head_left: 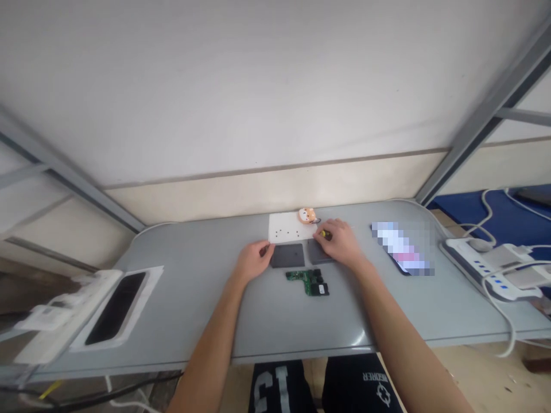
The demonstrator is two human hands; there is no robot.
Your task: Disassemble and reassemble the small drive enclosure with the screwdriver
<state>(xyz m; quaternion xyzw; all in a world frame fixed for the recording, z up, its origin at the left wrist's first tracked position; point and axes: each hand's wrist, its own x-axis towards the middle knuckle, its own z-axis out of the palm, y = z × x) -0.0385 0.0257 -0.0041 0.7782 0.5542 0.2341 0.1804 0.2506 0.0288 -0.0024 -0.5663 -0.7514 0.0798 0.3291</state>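
Note:
My left hand (255, 258) has its fingers curled together by the upper left corner of a dark grey flat panel (287, 256); whether they grip its edge or something small is unclear. In my right hand (341, 242) is a small yellow-and-black screwdriver (326, 234), its handle pinched between the fingers. Below that hand lies a second dark grey panel (317, 253), partly covered by the fingers. A green circuit board (307, 281) with black parts rests nearer to me. Several tiny dark screws (288, 232) are spread over a white sheet (284, 220) behind the panels.
An orange-and-white animal-faced trinket (307, 215) sits on the sheet's back edge. To the right are a lit phone (400, 249) and a white power strip (473, 267) with cables. A dark phone (116, 308) lies on white paper at left, beside another white strip (71, 318).

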